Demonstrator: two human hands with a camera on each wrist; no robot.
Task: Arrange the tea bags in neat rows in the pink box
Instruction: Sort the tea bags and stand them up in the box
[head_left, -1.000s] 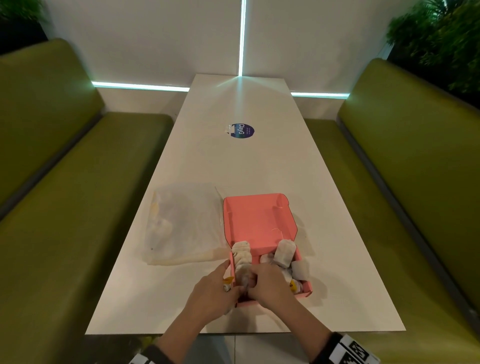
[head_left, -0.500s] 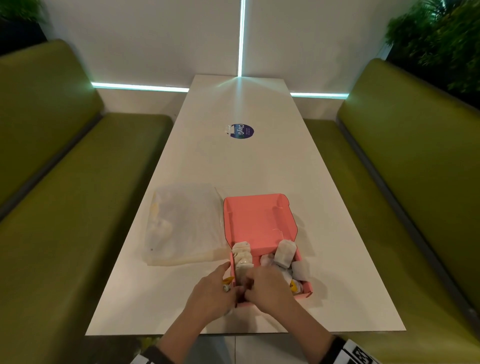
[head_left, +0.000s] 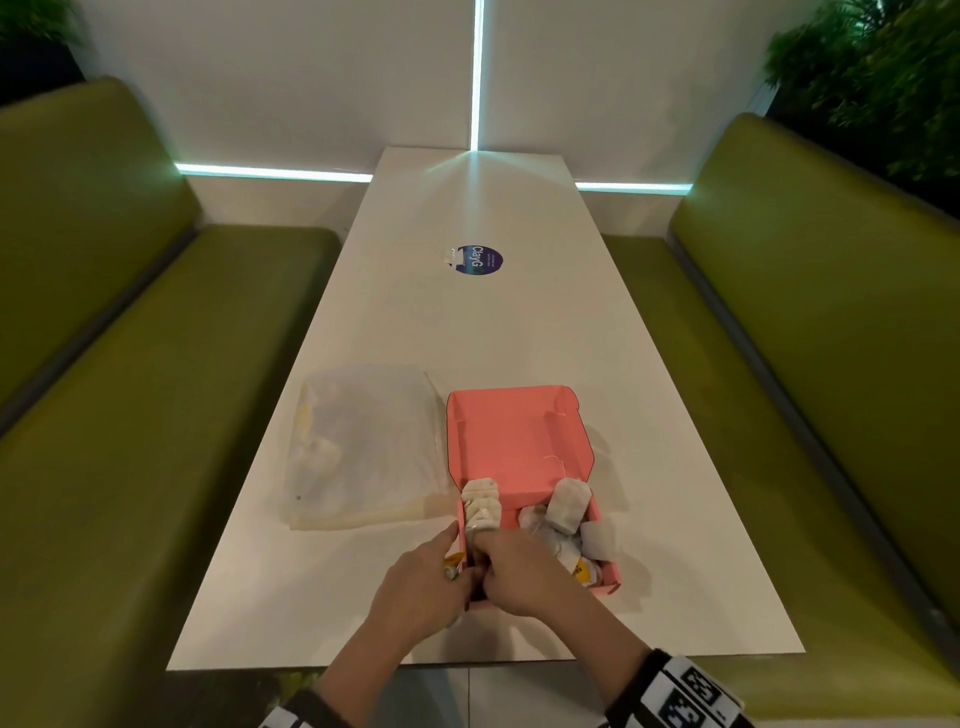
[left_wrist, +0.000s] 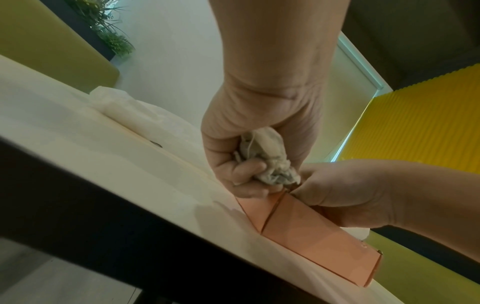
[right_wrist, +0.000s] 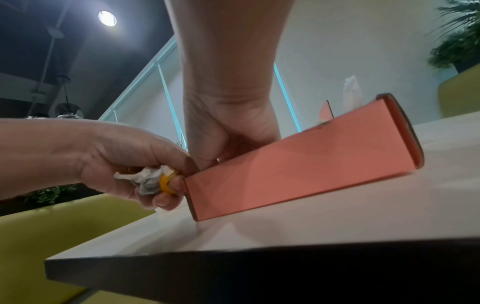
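The pink box (head_left: 607, 558) lies open near the table's front edge, its lid (head_left: 511, 436) folded back. A row of tea bags (head_left: 481, 506) stands along its left side, and loose tea bags (head_left: 569, 509) lie on the right. My left hand (head_left: 457, 569) is at the box's near left corner and grips a crumpled bunch of tea bags (left_wrist: 265, 156) with a yellow tag (right_wrist: 165, 183). My right hand (head_left: 484, 564) curls over the near end of the row and pinches a tea bag at that bunch. Its fingertips are hidden behind the box wall (right_wrist: 298, 166).
A clear plastic bag (head_left: 363, 447) lies on the white table (head_left: 467, 338) just left of the box. A round blue sticker (head_left: 480, 260) sits farther up the table. Green benches (head_left: 130, 415) flank both sides. The table edge is close under my wrists.
Both hands stay at the box's near left corner. The right hand has edged a little toward the left hand. The box and the bag have not moved.
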